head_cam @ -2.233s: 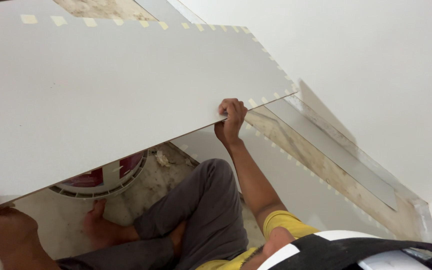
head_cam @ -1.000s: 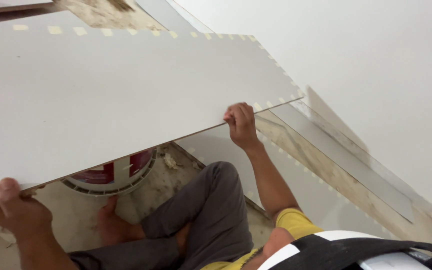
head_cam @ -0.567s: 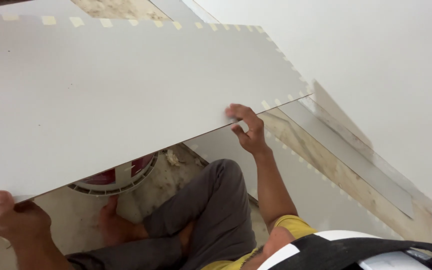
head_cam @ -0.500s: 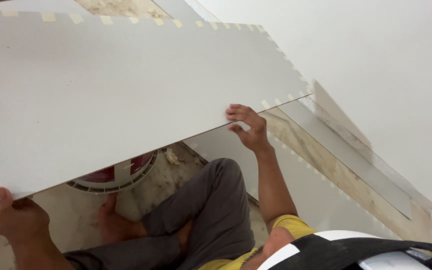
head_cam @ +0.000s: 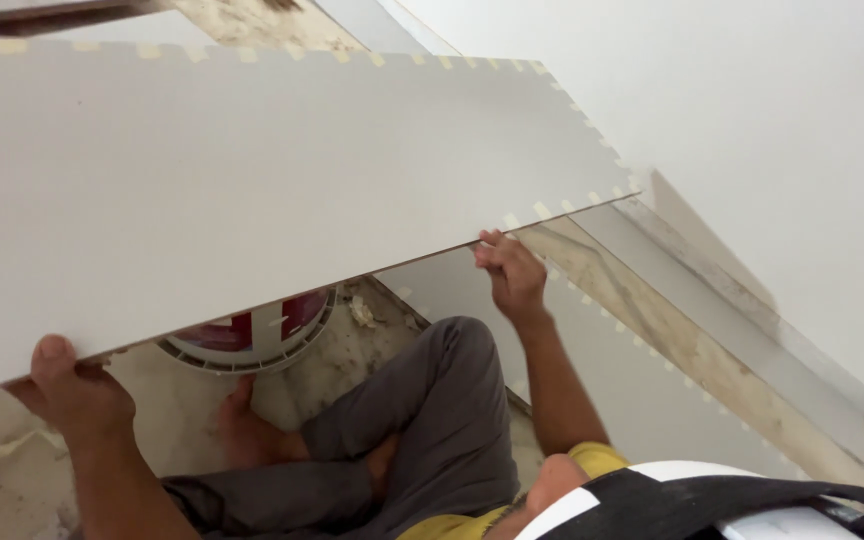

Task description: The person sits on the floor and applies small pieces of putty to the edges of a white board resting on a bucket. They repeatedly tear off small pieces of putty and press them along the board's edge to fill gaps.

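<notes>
Large pale grey tile (head_cam: 252, 190), long and thin, held up off the floor at a shallow tilt, filling most of the upper left of the view. Small tan tabs line its top and right edges. It is raised, not resting on anything: its near long edge hangs free, with only the two hands under it.

Left hand (head_cam: 72, 395) grips the near edge toward the left end; thumb lies on the top face, fingers wrap out of sight beneath, clamped on the tile. Right hand (head_cam: 512, 272) takes the same edge near the right corner, fingers curled up against the underside and closed on it. The hands sit far apart, likely to spread the weight of so long a slab and keep it from flexing or twisting.

The person sits low, one leg in grey trousers (head_cam: 422, 420) bent beneath the tile, a bare foot (head_cam: 247, 430) on the rough floor (head_cam: 372, 340).

Under the raised edge shows a red and white bucket (head_cam: 252, 335), partly hidden. Further right, a laid tile (head_cam: 642, 400) and a strip of bare mortar bed (head_cam: 692, 350) run along the white wall (head_cam: 772, 120).
</notes>
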